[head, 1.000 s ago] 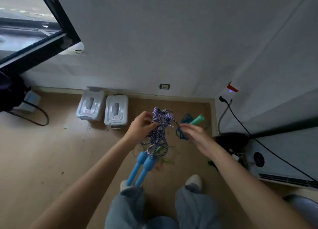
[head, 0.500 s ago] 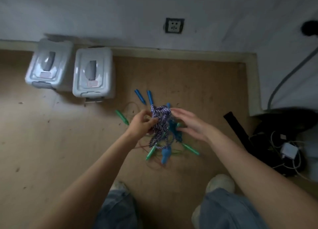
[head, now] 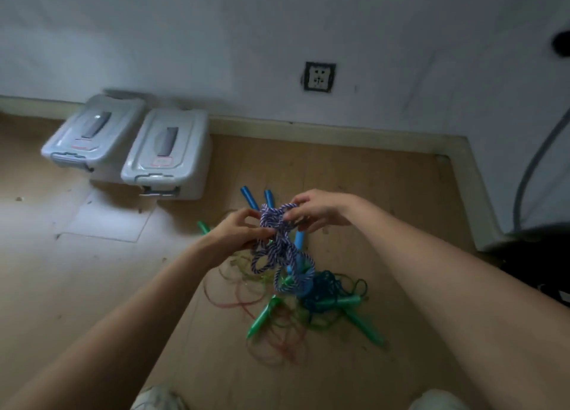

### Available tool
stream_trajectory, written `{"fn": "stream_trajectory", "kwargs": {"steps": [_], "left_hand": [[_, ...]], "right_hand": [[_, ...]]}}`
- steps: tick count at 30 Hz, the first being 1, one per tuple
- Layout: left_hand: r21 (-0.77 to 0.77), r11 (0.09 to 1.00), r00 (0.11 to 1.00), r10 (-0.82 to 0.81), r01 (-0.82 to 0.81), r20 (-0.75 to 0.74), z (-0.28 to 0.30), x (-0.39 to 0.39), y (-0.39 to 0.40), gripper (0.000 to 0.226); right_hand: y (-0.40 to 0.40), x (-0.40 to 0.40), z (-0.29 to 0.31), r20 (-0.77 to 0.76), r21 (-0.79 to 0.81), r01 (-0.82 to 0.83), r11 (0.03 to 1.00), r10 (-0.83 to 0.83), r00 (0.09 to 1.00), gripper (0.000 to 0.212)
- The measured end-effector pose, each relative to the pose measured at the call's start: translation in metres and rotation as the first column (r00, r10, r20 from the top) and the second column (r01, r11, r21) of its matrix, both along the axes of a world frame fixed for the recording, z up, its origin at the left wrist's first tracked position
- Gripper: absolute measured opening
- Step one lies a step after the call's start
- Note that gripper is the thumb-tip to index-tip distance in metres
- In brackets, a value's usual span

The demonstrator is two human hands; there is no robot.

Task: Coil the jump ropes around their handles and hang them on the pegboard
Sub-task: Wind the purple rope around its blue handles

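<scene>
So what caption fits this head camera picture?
Both hands work a purple-and-white rope above tangled jump ropes on the floor.

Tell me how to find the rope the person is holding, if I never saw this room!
Look at the wooden floor below the wall socket, where a tangle of ropes lies. Just above that pile, the left hand and right hand pinch the purple-and-white twisted rope. It is thick and striped, unlike the thin red and green cords on the floor.

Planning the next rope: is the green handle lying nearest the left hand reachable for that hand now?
Probably not yet: the left hand is pinching the purple-and-white rope with the right hand; the green handle itself lies unobstructed.
</scene>
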State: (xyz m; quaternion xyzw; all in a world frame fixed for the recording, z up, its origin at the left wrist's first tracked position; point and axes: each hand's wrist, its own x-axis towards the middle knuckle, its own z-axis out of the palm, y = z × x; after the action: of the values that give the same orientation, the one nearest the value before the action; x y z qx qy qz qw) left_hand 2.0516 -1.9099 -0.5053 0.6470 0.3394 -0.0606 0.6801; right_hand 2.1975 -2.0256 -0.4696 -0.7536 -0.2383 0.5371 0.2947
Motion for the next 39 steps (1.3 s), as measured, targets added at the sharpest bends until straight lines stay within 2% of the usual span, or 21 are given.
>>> {"fn": "stream_trajectory", "kwargs": {"steps": [3, 7, 9, 11, 12, 14, 16, 18, 19, 20, 22, 23, 24, 25, 27, 29, 30, 31, 34, 37, 39], "left_hand": [[0.058, 0.997, 0.996, -0.059, 0.056, 0.061, 0.046, -0.019, -0.013, 0.032], [0.448, 0.884, 0.978, -0.191, 0.134, 0.083, 0.116, -0.025, -0.039, 0.032], [0.527, 0.843, 0.974, -0.197, 0.110, 0.112, 0.148, -0.039, -0.048, 0.029], [0.481, 0.868, 0.962, -0.222, 0.122, 0.158, 0.170, -0.061, -0.051, 0.030], [0.436, 0.881, 0.951, -0.271, 0.184, 0.147, 0.180, -0.073, -0.052, 0.034], [0.399, 0.839, 0.905, -0.423, 0.371, 0.048, 0.193, -0.092, -0.057, 0.040], [0.440, 0.786, 0.878, -0.478, 0.434, -0.011, 0.198, -0.099, -0.064, 0.023], [0.421, 0.857, 0.923, -0.371, 0.298, 0.100, 0.202, -0.099, -0.064, 0.015], [0.402, 0.889, 0.934, -0.311, 0.221, 0.176, 0.204, -0.098, -0.062, 0.017], [0.422, 0.891, 0.929, -0.284, 0.164, 0.239, 0.207, -0.097, -0.061, 0.019], [0.536, 0.832, 0.889, -0.345, 0.141, 0.302, 0.213, -0.096, -0.060, 0.023], [0.557, 0.814, 0.855, -0.399, 0.163, 0.332, 0.214, -0.095, -0.061, 0.028], [0.535, 0.826, 0.822, -0.423, 0.177, 0.381, 0.215, -0.094, -0.063, 0.036], [0.449, 0.876, 0.811, -0.386, 0.175, 0.439, 0.216, -0.094, -0.063, 0.042], [0.127, 0.982, 0.826, -0.189, 0.143, 0.532, 0.222, -0.092, -0.054, 0.035], [-0.147, 0.981, 0.821, -0.017, 0.123, 0.570, 0.224, -0.094, -0.045, 0.027], [-0.197, 0.972, 0.817, 0.012, 0.125, 0.577, 0.223, -0.095, -0.041, 0.028], [-0.201, 0.971, 0.821, 0.010, 0.128, 0.570, 0.220, -0.094, -0.041, 0.029], [-0.063, 0.995, 0.877, -0.034, 0.073, 0.479, 0.207, -0.088, -0.045, 0.040], [0.005, 0.996, 0.953, 0.083, -0.089, 0.293, 0.203, -0.082, -0.044, 0.058], [-0.012, 0.992, 0.981, 0.123, -0.122, 0.152, 0.197, -0.080, -0.044, 0.065]], "right_hand": [[-0.018, -0.027, 0.029, -0.100, 0.086, 0.139, 0.987, -0.131, 0.986, 0.037], [-0.044, -0.062, 0.082, -0.042, 0.166, 0.323, 0.932, -0.321, 0.946, 0.015], [-0.058, -0.072, 0.113, -0.097, 0.261, 0.412, 0.873, -0.401, 0.911, 0.008], [-0.069, -0.075, 0.138, -0.222, 0.371, 0.585, 0.721, -0.543, 0.810, 0.017], [-0.074, -0.077, 0.152, -0.269, 0.418, 0.660, 0.625, -0.608, 0.747, 0.022], [-0.083, -0.081, 0.176, -0.295, 0.502, 0.733, 0.459, -0.706, 0.644, 0.025], [-0.088, -0.092, 0.191, -0.254, 0.575, 0.735, 0.358, -0.776, 0.577, 0.023], [-0.091, -0.112, 0.199, -0.217, 0.611, 0.692, 0.385, -0.759, 0.614, 0.010], [-0.093, -0.122, 0.198, -0.217, 0.595, 0.671, 0.443, -0.716, 0.664, 0.012], [-0.095, -0.129, 0.194, -0.192, 0.564, 0.631, 0.533, -0.658, 0.728, 0.029], [-0.099, -0.143, 0.185, 0.009, 0.487, 0.420, 0.766, -0.486, 0.874, 0.056], [-0.099, -0.149, 0.182, 0.104, 0.449, 0.287, 0.846, -0.369, 0.924, 0.062], [-0.098, -0.153, 0.179, 0.126, 0.442, 0.184, 0.878, -0.264, 0.956, 0.065], [-0.097, -0.155, 0.177, 0.089, 0.454, 0.152, 0.878, -0.214, 0.973, 0.066], [-0.095, -0.153, 0.178, -0.051, 0.491, 0.213, 0.845, -0.216, 0.975, 0.063], [-0.094, -0.145, 0.178, -0.193, 0.505, 0.281, 0.816, -0.211, 0.958, 0.061], [-0.092, -0.140, 0.177, -0.231, 0.501, 0.294, 0.814, -0.202, 0.952, 0.063], [-0.089, -0.137, 0.177, -0.216, 0.492, 0.293, 0.820, -0.211, 0.953, 0.064], [-0.072, -0.134, 0.171, 0.060, 0.440, 0.300, 0.846, -0.361, 0.931, 0.053], [-0.063, -0.134, 0.163, 0.182, 0.518, 0.355, 0.778, -0.506, 0.843, 0.039], [-0.062, -0.136, 0.158, 0.280, 0.599, 0.297, 0.744, -0.542, 0.792, 0.044]]}}
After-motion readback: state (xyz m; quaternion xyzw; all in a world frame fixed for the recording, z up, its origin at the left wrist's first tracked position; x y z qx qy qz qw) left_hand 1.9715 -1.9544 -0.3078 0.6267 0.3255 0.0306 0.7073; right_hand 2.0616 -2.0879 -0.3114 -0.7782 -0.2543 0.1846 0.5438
